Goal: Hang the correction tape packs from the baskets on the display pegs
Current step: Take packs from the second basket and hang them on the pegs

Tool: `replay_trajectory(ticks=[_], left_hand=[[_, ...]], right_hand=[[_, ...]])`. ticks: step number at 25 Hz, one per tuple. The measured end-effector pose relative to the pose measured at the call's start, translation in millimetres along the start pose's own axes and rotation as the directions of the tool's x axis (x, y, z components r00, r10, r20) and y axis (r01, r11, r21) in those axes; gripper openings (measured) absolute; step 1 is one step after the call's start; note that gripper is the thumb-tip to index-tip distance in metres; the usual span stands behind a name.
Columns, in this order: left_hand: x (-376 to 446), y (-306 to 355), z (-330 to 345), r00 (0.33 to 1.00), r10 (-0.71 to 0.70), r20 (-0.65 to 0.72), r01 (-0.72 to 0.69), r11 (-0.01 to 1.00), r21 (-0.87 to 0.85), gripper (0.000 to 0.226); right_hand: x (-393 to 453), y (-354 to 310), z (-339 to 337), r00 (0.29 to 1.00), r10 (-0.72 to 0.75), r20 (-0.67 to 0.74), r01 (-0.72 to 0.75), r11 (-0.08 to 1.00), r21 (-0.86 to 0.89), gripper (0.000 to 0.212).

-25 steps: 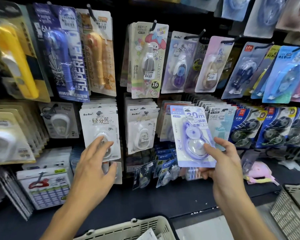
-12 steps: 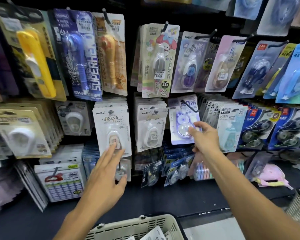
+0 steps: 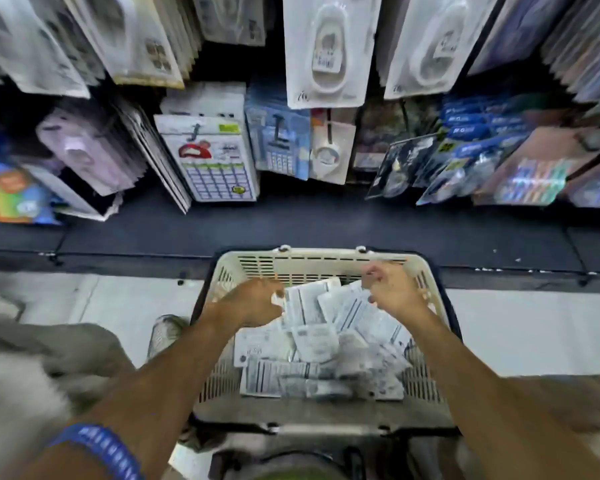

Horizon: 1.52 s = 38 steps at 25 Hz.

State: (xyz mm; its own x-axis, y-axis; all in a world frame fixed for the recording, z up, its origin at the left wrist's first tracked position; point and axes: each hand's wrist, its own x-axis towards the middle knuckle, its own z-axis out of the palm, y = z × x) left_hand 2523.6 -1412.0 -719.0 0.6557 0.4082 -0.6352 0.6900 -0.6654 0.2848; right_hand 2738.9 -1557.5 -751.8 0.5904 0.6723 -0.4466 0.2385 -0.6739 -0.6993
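Over the basket's (image 3: 426,344) far-left corner, the left hand (image 3: 253,301) reaches down with curled fingers and seems to pinch the top edge of one pack, likely to lift the next one for hanging; blur keeps me from being sure of that grip. Across the basket's middle the correction tape packs (image 3: 314,342) lie loosely heaped, backs up, so their hang holes and fronts stay hidden. Toward the far-right corner the right hand (image 3: 392,289) hovers just above the heap, fingers loosely bent; whether it holds anything I cannot tell. Display pegs are lost behind the hanging packs (image 3: 324,50) above.
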Motion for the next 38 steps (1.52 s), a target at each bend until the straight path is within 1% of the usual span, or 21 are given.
replay_trajectory(ticks=[1, 2, 3, 4, 6, 7, 8, 10, 12, 14, 16, 18, 20, 22, 26, 27, 30, 32, 34, 35, 38], left_hand=[[-2.7, -18.1, 27.0, 0.985, -0.063, 0.163, 0.051, 0.996, 0.075, 0.040], [-3.7, -33.2, 48.9, 0.949, -0.118, 0.293, 0.076, 0.986, 0.151, 0.039], [-2.9, -44.4, 64.2, 0.919, -0.153, 0.362, 0.081, 0.975, 0.205, 0.037], [0.6, -50.8, 71.3, 0.911, -0.171, 0.375, 0.104, 0.976, 0.193, 0.033], [13.3, -53.9, 74.9, 0.953, -0.147, 0.266, 0.143, 0.989, 0.033, 0.025], [19.4, -51.2, 75.2, 0.974, -0.124, 0.188, 0.133, 0.990, -0.039, 0.022], [26.3, -48.4, 76.2, 0.986, -0.103, 0.134, 0.115, 0.990, -0.083, 0.023], [35.8, -41.7, 80.3, 0.989, -0.091, 0.114, 0.105, 0.988, -0.116, 0.029], [44.6, -35.4, 84.7, 0.989, -0.071, 0.131, 0.086, 0.990, -0.113, 0.037], [54.7, -32.6, 85.8, 0.991, -0.065, 0.119, 0.077, 0.991, -0.106, 0.042], [65.2, -30.5, 82.7, 0.996, -0.077, 0.044, 0.082, 0.989, -0.126, 0.043], [78.9, -27.3, 79.5, 0.992, -0.122, -0.031, 0.114, 0.973, -0.199, 0.044], [93.8, -21.7, 76.6, 0.983, -0.167, -0.075, 0.137, 0.943, -0.304, 0.043], [109.0, -17.0, 76.9, 0.985, -0.152, -0.083, 0.112, 0.924, -0.365, 0.041], [124.2, -12.9, 82.9, 0.993, -0.115, -0.007, 0.107, 0.940, -0.324, 0.057], [126.6, -13.5, 81.6, 0.992, -0.130, 0.002, 0.123, 0.936, -0.330, 0.060], [135.6, -7.8, 71.8, 0.988, -0.147, -0.055, 0.121, 0.938, -0.326, 0.058], [134.4, -0.2, 73.1, 0.990, -0.112, -0.090, 0.090, 0.971, -0.220, 0.065], [132.4, 2.4, 82.1, 0.995, -0.078, -0.062, 0.063, 0.975, -0.212, 0.079], [132.7, 0.7, 85.4, 0.997, -0.072, -0.024, 0.064, 0.967, -0.245, 0.085], [143.4, -4.8, 78.5, 0.985, -0.093, 0.143, 0.147, 0.888, -0.435, 0.077]], right_hand=[[-7.6, 14.2, 22.7, 0.968, 0.013, 0.251, 0.048, 0.971, -0.232, 0.019], [-10.5, 28.3, 37.4, 0.897, 0.056, 0.438, 0.145, 0.900, -0.412, 0.025], [-10.3, 39.7, 46.3, 0.860, 0.088, 0.503, 0.216, 0.829, -0.515, 0.030], [-9.1, 42.6, 46.8, 0.884, 0.078, 0.462, 0.218, 0.803, -0.554, 0.033], [1.3, 42.3, 37.1, 0.983, -0.025, 0.181, 0.125, 0.814, -0.568, 0.037], [10.1, 43.8, 31.5, 0.996, -0.075, 0.039, 0.084, 0.807, -0.585, 0.041], [19.4, 45.4, 25.7, 0.996, -0.089, -0.026, 0.055, 0.793, -0.606, 0.049], [27.9, 47.3, 20.8, 0.998, 0.003, 0.056, 0.034, 0.757, -0.652, 0.072], [29.1, 52.9, 23.8, 0.980, 0.119, 0.157, -0.001, 0.801, -0.599, 0.091], [28.7, 63.9, 27.7, 0.981, 0.154, 0.119, -0.084, 0.887, -0.454, 0.092], [29.9, 68.5, 29.7, 0.968, 0.248, -0.031, -0.250, 0.960, -0.128, 0.077], [33.2, 67.0, 28.4, 0.915, 0.384, -0.121, -0.370, 0.921, 0.125, 0.056], [31.6, 67.3, 29.5, 0.907, 0.409, -0.105, -0.391, 0.907, 0.158, 0.043], [28.5, 71.5, 31.5, 0.926, 0.377, -0.020, -0.369, 0.914, 0.166, 0.033], [21.0, 79.7, 33.8, 0.928, 0.292, 0.233, -0.319, 0.944, 0.085, 0.035], [19.6, 81.9, 36.2, 0.925, 0.261, 0.276, -0.293, 0.953, 0.081, 0.044], [8.5, 85.1, 46.4, 0.907, 0.197, 0.372, -0.230, 0.972, 0.046, 0.094], [5.7, 86.8, 49.5, 0.903, 0.237, 0.359, -0.276, 0.959, 0.063, 0.104], [6.9, 86.4, 47.6, 0.890, 0.314, 0.331, -0.397, 0.890, 0.225, 0.096], [8.5, 86.3, 46.0, 0.894, 0.315, 0.318, -0.405, 0.873, 0.273, 0.081], [10.4, 83.2, 46.3, 0.918, 0.187, 0.349, -0.309, 0.889, 0.337, 0.011]])
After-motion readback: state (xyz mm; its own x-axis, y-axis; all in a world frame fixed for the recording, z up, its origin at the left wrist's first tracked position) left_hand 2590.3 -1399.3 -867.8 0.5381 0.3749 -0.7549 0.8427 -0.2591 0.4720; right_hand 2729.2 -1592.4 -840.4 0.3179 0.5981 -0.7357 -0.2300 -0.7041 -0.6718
